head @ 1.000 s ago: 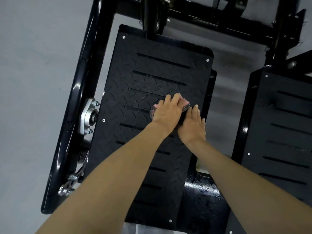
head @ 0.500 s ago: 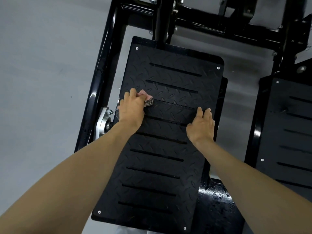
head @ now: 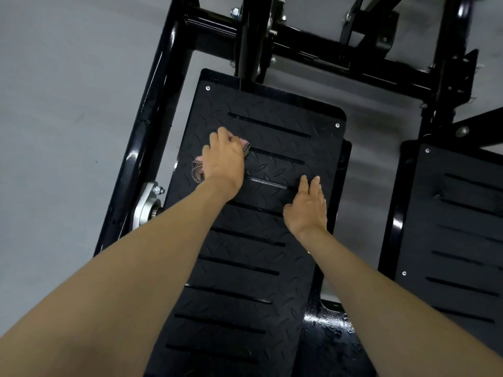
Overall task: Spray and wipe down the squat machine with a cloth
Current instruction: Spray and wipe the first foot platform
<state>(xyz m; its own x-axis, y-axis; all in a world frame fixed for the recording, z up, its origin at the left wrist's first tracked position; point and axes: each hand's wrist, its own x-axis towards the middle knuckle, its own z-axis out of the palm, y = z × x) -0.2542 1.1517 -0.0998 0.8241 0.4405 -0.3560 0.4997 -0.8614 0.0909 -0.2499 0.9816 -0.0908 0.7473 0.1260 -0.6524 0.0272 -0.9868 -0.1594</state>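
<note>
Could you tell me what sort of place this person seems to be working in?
Probably a gym: slotted diamond-tread footplates on a heavy black steel machine frame, standing on plain grey flooring.

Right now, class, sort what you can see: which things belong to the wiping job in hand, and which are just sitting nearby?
In the job:
- cloth
- left hand, holding the cloth
- foot plate under the cloth
- right hand, flat on that plate

Just nearby for now:
- second foot plate
- black frame
- silver bracket
- grey floor
</note>
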